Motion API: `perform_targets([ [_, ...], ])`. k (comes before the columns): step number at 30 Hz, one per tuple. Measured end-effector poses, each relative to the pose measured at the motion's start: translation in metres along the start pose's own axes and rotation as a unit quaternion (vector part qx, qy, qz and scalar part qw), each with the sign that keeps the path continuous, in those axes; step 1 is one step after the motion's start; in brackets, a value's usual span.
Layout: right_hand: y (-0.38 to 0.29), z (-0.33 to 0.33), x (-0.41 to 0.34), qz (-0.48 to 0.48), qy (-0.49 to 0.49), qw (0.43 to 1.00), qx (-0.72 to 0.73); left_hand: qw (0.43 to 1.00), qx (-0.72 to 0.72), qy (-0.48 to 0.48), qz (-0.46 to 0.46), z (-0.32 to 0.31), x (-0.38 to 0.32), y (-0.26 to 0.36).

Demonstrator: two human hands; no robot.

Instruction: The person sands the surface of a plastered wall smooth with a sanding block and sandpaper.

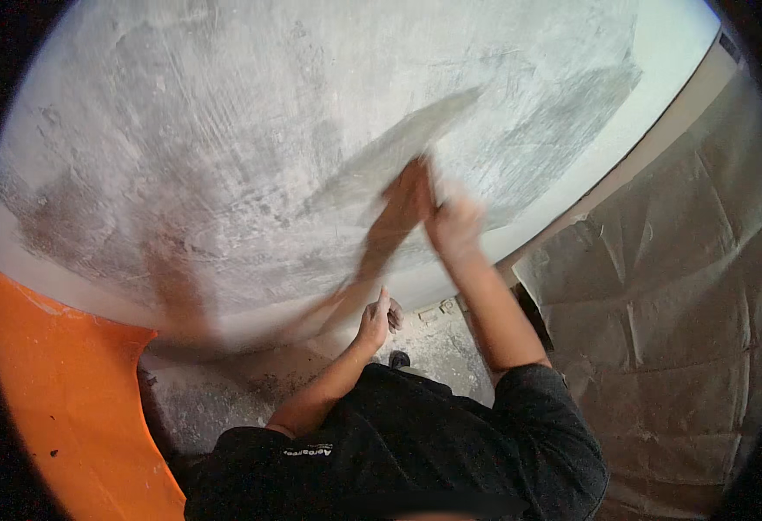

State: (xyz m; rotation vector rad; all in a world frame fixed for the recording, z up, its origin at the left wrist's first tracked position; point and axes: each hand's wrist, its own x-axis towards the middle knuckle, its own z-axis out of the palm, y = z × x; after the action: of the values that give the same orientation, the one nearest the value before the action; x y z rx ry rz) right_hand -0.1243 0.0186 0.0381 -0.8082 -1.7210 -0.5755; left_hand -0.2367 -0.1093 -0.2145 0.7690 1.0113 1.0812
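A broad, curved white panel (244, 130) fills the upper view, its surface streaked with grey, scuffed coating. Across it runs a smooth grey-green smear (397, 146) of what looks like filler. My right hand (457, 225), blurred by motion, is at the panel near the smear's lower right side. Its fingers are curled around a thin flat tool (431, 185), seen edge-on and too blurred to name exactly. Below the panel's lower edge, my left hand (375, 322) is held in front of my body. Its thumb points up, its fingertips look dusty grey, and nothing shows in it.
An orange curved panel (68, 384) adjoins the white one at lower left. Creased brown masking paper (654, 306) hangs along the right side. Below lies a dusty, stained floor (446, 345), with a dark shoe (399, 359) on it. Arm shadows fall across the white panel.
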Motion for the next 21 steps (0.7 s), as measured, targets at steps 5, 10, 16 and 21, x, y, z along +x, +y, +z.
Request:
perform_targets([
  [5,-0.023,-0.001,-0.08,0.14,-0.262,0.953,0.058,0.987,0.021,0.156,0.015,0.019,-0.026,0.051],
  [10,-0.038,-0.035,-0.051,0.415,-0.181,0.735,0.505,0.969,0.045,0.177,0.165,0.022,-0.037,0.103],
  [16,-0.012,-0.043,-0.069,0.466,-0.162,0.546,0.677,0.91,0.148,0.124,0.367,0.043,-0.053,0.158],
  [21,0.002,-0.055,-0.076,0.519,-0.153,0.532,0.651,0.712,0.413,0.114,0.556,0.094,-0.062,0.209],
])
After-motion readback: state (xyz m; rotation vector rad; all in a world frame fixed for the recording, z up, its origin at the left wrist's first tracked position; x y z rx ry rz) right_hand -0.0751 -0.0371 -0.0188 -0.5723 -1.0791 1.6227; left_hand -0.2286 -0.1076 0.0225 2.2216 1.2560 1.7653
